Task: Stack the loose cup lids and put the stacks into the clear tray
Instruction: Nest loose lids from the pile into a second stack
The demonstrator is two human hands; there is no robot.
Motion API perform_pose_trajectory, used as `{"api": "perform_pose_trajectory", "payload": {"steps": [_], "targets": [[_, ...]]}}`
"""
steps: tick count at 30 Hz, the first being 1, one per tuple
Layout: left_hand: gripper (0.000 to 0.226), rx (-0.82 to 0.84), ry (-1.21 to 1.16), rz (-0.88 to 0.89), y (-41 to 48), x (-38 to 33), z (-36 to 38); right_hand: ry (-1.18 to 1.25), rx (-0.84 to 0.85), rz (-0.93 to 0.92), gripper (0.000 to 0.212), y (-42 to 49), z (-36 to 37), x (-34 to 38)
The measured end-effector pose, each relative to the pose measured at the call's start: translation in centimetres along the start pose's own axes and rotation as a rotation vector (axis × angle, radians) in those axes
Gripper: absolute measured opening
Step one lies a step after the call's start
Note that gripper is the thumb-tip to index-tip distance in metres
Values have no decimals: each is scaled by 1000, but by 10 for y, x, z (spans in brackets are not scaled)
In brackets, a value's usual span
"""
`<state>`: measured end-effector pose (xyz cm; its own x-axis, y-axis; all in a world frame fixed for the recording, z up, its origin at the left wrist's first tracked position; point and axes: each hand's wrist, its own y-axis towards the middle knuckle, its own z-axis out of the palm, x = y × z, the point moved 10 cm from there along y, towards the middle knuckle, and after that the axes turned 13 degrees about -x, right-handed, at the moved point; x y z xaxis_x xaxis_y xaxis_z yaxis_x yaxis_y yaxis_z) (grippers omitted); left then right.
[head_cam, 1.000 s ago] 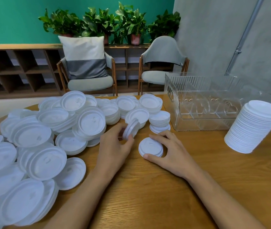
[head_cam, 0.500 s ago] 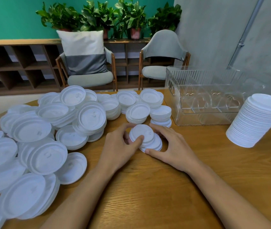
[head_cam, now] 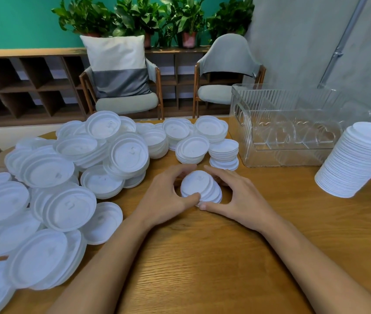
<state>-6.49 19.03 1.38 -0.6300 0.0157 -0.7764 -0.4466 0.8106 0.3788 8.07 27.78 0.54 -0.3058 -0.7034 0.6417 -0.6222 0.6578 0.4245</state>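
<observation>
A small, slightly slanted stack of white cup lids (head_cam: 200, 186) lies on the wooden table (head_cam: 214, 257) in the middle. My left hand (head_cam: 168, 198) curls round its left side and my right hand (head_cam: 238, 198) curls round its right side, thumbs meeting at the front. The clear tray (head_cam: 288, 130) with ribbed walls stands at the back right, with no lids visible in it. A tall stack of white lids (head_cam: 358, 159) stands to its right. Many loose translucent lids (head_cam: 66, 177) cover the left half of the table.
Short stacks of small white lids (head_cam: 224, 152) sit just behind my hands, beside the tray. Two chairs (head_cam: 123, 87) and a low shelf with potted plants stand beyond the table. Bare wood lies in front of my hands.
My left hand brought a tilted lid down onto the small stack. Both hands then closed in round the stack, which now looks taller.
</observation>
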Motion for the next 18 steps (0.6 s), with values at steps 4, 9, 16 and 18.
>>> {"api": "perform_pose_trajectory", "payload": {"steps": [4, 9, 16, 18], "targets": [[53, -94, 76, -14, 0, 1, -3, 36, -5, 0, 107, 0, 4, 4], [60, -156, 212, -22, 0, 3, 1, 19, 5, -12, 112, 2, 9, 6], [50, -22, 131, -4, -1, 0, 0, -17, 8, -14, 102, -1, 7, 8], [39, -10, 104, 3, 1, 0, -3, -30, 17, -16, 103, -1, 7, 8]]}}
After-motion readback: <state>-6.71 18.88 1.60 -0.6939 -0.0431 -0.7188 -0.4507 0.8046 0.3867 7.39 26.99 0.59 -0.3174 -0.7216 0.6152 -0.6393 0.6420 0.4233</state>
